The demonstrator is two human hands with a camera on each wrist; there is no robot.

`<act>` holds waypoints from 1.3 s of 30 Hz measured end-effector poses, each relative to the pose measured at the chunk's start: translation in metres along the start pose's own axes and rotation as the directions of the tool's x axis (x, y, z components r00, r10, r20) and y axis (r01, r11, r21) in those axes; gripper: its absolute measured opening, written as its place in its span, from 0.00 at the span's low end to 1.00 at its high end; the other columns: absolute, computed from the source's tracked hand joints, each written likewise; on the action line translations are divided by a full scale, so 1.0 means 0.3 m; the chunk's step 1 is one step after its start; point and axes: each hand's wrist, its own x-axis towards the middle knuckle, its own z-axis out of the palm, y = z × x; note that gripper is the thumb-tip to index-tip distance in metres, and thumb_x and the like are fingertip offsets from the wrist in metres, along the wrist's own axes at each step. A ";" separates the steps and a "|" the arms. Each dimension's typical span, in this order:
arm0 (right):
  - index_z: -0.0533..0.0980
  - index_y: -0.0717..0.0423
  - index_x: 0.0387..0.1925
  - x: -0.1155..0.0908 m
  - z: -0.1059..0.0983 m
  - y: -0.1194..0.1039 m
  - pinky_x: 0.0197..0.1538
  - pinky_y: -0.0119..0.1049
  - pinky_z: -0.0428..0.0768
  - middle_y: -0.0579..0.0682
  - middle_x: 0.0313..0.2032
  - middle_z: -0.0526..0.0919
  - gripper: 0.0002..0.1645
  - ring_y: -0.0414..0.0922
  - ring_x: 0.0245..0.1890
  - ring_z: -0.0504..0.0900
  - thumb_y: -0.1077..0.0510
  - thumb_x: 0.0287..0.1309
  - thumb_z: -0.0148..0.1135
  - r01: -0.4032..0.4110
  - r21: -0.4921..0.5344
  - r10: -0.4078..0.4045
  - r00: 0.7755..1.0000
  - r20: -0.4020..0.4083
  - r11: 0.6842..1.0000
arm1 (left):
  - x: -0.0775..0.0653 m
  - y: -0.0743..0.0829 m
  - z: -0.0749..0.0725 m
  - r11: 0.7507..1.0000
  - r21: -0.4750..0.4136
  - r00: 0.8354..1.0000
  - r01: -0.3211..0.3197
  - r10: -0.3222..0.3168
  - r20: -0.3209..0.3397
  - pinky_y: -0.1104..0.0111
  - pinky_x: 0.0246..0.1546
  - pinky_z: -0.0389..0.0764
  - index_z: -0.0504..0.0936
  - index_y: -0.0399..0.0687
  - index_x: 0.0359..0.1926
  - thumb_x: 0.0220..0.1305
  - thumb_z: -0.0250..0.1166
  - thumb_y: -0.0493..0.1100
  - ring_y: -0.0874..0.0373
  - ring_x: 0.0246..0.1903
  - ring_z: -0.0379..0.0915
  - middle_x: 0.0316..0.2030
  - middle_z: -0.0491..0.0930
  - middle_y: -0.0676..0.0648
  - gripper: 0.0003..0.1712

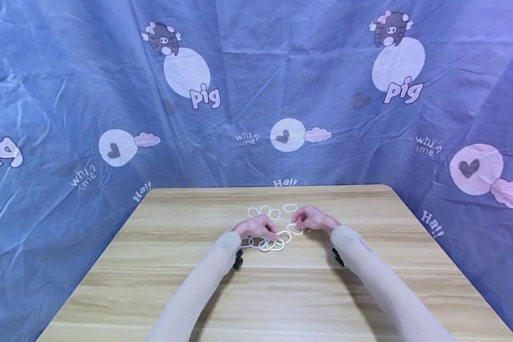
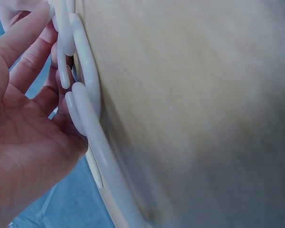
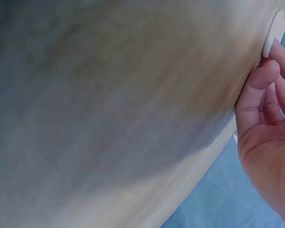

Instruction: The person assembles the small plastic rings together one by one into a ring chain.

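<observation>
I see the left hand [image 1: 258,226] pinch one end of a white chain [image 1: 266,250] with its fingers, maybe so it won't slide on the tabletop [image 1: 282,294]. At about 2 o'clock from that end, the right hand [image 1: 314,219] pinches a white ring [image 1: 297,234] by its edge, perhaps leaving its hole free. Three loose rings [image 1: 264,206] lie at 12 o'clock from the left hand, a lone ring [image 1: 290,212] at 10 o'clock from the right, probably for easy reach. All look smooth and long-round, like plastic; the tabletop has wood stripes.

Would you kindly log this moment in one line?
Left hand: pinches white chain | Right hand: pinches white link | Other links: on table
</observation>
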 end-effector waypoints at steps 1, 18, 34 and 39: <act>0.79 0.66 0.40 0.000 0.000 0.002 0.22 0.28 0.70 0.50 0.26 0.77 0.11 0.38 0.21 0.70 0.68 0.54 0.66 0.012 -0.020 -0.012 1.000 -0.002 1.000 | 0.000 0.000 0.000 1.000 0.001 1.000 0.003 -0.003 0.001 0.76 0.28 0.70 0.87 0.40 0.33 0.57 0.72 0.41 0.66 0.23 0.70 0.21 0.80 0.58 0.08; 0.79 0.63 0.47 -0.019 -0.047 0.027 0.37 0.29 0.72 0.51 0.34 0.80 0.20 0.41 0.34 0.74 0.61 0.51 0.72 0.215 -0.057 -0.204 0.966 0.156 0.975 | 0.004 0.009 -0.002 1.000 0.027 1.000 0.012 -0.012 -0.008 0.76 0.30 0.70 0.87 0.42 0.32 0.57 0.72 0.41 0.65 0.25 0.71 0.22 0.80 0.57 0.06; 0.80 0.67 0.40 -0.025 -0.018 0.029 0.30 0.28 0.73 0.57 0.30 0.81 0.13 0.42 0.28 0.74 0.67 0.50 0.71 0.078 0.000 -0.078 0.996 0.047 0.997 | 0.003 0.003 0.002 1.000 -0.016 1.000 0.015 -0.015 0.002 0.75 0.29 0.70 0.88 0.41 0.33 0.57 0.71 0.41 0.65 0.24 0.71 0.22 0.81 0.58 0.07; 0.81 0.69 0.42 -0.042 -0.027 0.029 0.31 0.30 0.79 0.57 0.30 0.85 0.10 0.41 0.25 0.77 0.67 0.58 0.64 0.042 0.107 -0.048 0.997 0.055 0.993 | 0.002 0.005 0.002 0.999 -0.014 0.999 0.042 -0.042 -0.027 0.76 0.31 0.70 0.88 0.42 0.34 0.58 0.71 0.42 0.65 0.26 0.71 0.22 0.81 0.58 0.08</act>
